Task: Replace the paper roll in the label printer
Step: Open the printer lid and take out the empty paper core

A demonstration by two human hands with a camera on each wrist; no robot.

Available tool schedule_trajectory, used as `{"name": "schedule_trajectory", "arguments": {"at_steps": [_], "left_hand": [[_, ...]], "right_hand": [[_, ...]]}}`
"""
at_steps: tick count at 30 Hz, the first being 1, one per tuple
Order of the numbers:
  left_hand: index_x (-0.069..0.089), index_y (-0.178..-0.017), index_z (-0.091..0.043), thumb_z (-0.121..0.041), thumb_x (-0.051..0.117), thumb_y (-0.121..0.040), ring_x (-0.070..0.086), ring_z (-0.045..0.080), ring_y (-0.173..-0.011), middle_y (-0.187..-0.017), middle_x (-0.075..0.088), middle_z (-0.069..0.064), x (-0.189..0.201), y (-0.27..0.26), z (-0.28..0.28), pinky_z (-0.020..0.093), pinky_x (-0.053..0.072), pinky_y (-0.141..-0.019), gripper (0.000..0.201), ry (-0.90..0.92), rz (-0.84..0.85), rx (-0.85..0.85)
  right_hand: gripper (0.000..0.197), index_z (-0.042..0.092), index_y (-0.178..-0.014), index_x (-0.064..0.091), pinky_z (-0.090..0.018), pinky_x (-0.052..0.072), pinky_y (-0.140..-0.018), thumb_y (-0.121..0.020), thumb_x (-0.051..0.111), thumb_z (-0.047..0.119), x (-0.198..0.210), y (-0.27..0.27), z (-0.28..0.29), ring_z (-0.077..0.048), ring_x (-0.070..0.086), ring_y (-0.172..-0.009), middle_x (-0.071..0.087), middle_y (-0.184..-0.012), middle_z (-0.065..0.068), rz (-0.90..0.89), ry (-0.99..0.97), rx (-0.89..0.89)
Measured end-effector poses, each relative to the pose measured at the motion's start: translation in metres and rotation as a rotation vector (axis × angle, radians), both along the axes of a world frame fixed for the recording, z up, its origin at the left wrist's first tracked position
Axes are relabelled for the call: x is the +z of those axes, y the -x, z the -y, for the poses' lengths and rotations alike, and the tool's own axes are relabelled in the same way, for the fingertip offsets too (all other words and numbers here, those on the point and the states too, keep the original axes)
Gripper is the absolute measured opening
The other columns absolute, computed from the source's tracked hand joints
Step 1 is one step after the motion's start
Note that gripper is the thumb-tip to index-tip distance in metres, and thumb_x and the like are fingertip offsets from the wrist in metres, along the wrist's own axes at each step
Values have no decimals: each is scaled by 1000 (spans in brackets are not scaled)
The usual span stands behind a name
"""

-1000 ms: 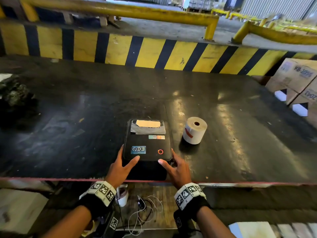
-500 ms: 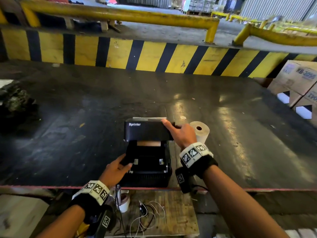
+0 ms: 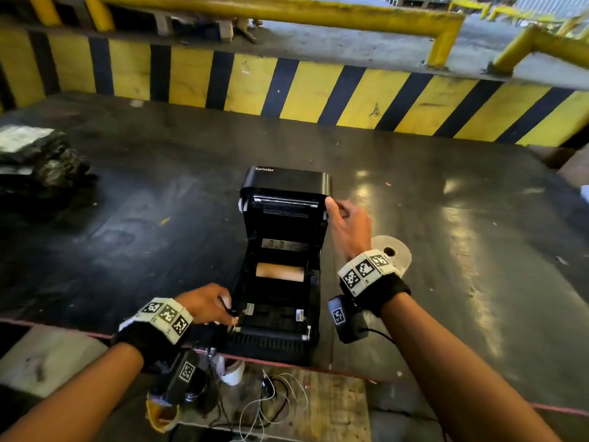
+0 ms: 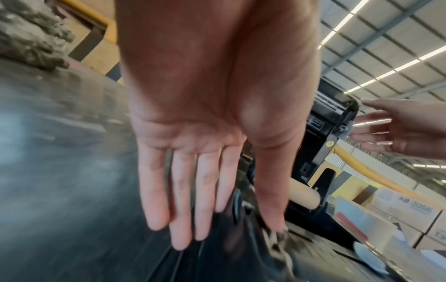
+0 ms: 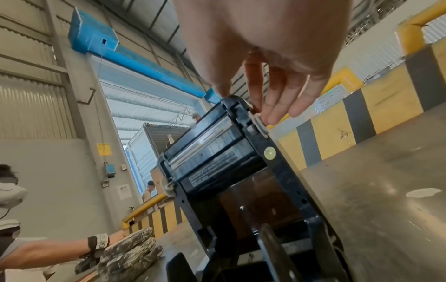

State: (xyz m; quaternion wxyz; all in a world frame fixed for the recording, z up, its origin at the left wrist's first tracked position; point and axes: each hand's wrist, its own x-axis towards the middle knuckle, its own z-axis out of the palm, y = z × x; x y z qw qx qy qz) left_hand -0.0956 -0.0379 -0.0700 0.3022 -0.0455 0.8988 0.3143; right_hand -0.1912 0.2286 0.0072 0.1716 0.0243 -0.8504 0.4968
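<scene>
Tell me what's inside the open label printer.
Inside the label printer, with its lid raised, a bare brown cardboard core lies across the roll bay. No paper shows on it. The floor beneath the core is too dark to make out.

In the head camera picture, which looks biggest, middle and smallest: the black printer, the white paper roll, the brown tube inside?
1. Printer, by far the largest.
2. White paper roll, though the right wrist hides part.
3. Brown tube, which looks close in size to the roll, so that order is unsure.
</scene>
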Motion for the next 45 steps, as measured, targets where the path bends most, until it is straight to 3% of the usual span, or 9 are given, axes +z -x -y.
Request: {"name": "schedule_trajectory", "arguments": {"at_steps": [5, 11, 15, 19, 23, 32, 36, 40, 45], "left_hand": [[50, -123, -16, -25, 75, -78, 59, 22, -103, -111, 61, 9, 18, 24, -17, 27, 45, -91, 53, 43, -261, 107], [44, -138, -12, -28, 69, -82, 55, 26, -117, -130, 57, 14, 6, 43, -48, 35, 46, -98, 63, 9, -479, 144], [59, -124, -8, -25, 69, -82, 60, 28, -110, -118, 66, 16, -3, 53, -50, 39, 49, -94, 46, 19, -583, 202], [71, -97, -7, -23, 74, -78, 66, 24, -89, -86, 68, 5, -6, 54, -40, 29, 48, -71, 26, -28, -561, 88], [66, -113, -9, -17, 72, -80, 56, 19, -91, -86, 54, -3, -9, 55, -26, 26, 42, -78, 34, -31, -598, -32], [64, -118, -6, -9, 73, -78, 66, 16, -92, -104, 71, 10, 5, 61, -22, 23, 48, -82, 40, -194, -601, 7], [67, -113, -5, -10, 73, -79, 71, 21, -77, -89, 74, 9, 21, 61, -26, 24, 56, -66, 35, -232, -634, 23], [67, -113, -8, -10, 73, -79, 64, -12, -76, -90, 68, -12, 45, 61, -32, 5, 51, -71, 35, -426, -649, 115], [68, -112, -14, -22, 70, -81, 67, 8, -89, -96, 73, -2, 77, 54, -63, 26, 54, -83, 33, -558, -720, 135]], "right_hand": [[30, 11, -111, 68, -39, 56, -83, -91, 57, 30, -21, 4, -5, -18, 67, -85, 72, -96, -7, -29, 111, 89], [37, 9, -122, 59, -43, 49, -95, -90, 60, 28, -35, -6, -17, -21, 61, -103, 66, -112, -7, 9, 51, 101], [49, 10, -122, 58, -40, 39, -101, -91, 48, 48, -59, -38, -18, -27, 50, -117, 59, -121, -10, 171, -297, 122], [74, 19, -128, 55, -38, 32, -101, -77, 24, 63, -82, -54, -11, -27, 42, -125, 54, -132, -6, 326, -616, 308], [62, 24, -133, 50, -40, 33, -101, -83, 29, 55, -90, -58, -3, -30, 42, -126, 52, -134, -9, 357, -649, 270], [48, 20, -123, 62, -39, 45, -91, -84, 43, 40, -96, -66, 13, -33, 54, -106, 62, -111, -13, 276, -443, 141], [40, 11, -118, 66, -32, 48, -92, -86, 53, 30, -83, -65, 18, -26, 61, -107, 67, -116, -11, 182, -195, 100], [34, 4, -107, 69, -15, 47, -77, -82, 65, 26, -61, -62, 14, -7, 64, -86, 71, -101, -11, 60, 39, 3], [24, 12, -98, 69, -39, 56, -76, -81, 71, 29, -42, -56, -13, -24, 68, -85, 71, -92, -9, 60, 330, -31]]}}
